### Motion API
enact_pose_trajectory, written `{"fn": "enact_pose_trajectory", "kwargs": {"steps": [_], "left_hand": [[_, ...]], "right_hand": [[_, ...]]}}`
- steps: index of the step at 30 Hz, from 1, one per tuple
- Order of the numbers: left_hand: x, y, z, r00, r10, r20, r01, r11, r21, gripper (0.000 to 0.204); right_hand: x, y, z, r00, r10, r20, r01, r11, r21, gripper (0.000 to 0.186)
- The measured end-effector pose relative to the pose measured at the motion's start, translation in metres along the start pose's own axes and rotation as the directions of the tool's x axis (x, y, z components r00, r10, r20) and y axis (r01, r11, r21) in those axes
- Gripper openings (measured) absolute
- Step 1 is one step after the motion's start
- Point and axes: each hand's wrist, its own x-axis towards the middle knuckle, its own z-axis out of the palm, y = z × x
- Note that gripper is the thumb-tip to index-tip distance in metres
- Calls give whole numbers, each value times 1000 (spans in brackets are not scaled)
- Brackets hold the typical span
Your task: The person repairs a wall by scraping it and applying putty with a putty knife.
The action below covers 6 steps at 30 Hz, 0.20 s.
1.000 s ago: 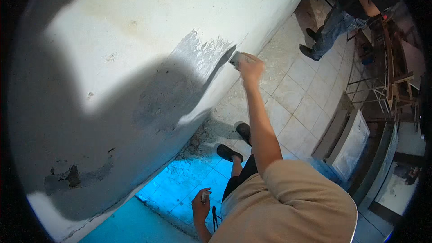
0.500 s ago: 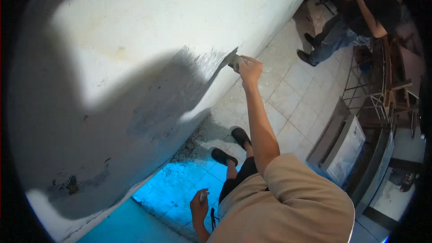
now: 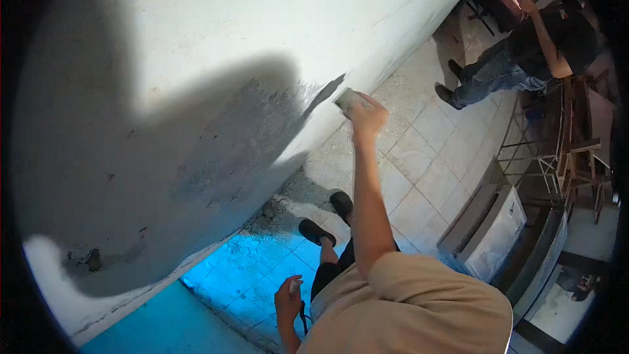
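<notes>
In my right hand (image 3: 368, 117), at the end of an outstretched arm, is a flat grey scraper (image 3: 345, 99) with a squared edge. A small gap shows between it and its narrow shadow on the white wall (image 3: 295, 19); I cannot tell whether it touches the surface. Beside it lies a rough grey patch (image 3: 246, 115) of worn or flaking plaster, mostly inside my shadow. Low beside my body, my left hand (image 3: 287, 305) is closed round a small pale object (image 3: 295, 284) whose kind I cannot make out.
Loose debris (image 3: 265, 213) lies along the wall's foot, near my dark shoes (image 3: 316, 231). Pale floor tiles (image 3: 419, 154) stretch to the right. Another person (image 3: 553, 39) sits at the upper right. A white-topped slab (image 3: 495, 233) and wooden frames (image 3: 580, 157) stand at the right.
The scraper in my right hand has shifted slightly, and its shadow on the wall now shows apart from it. My view has shifted a little. The left hand keeps its hold.
</notes>
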Motion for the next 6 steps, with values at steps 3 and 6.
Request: {"fn": "enact_pose_trajectory", "kwargs": {"steps": [3,6], "left_hand": [[-1,6,6,999,-42,24,41,998,40,19],[2,13,11,998,-58,2,58,998,36,19]], "right_hand": [[7,9,38,990,-55,-126,-2,912,-411,26],[9,13,7,994,90,68,-86,995,-59,22]]}}
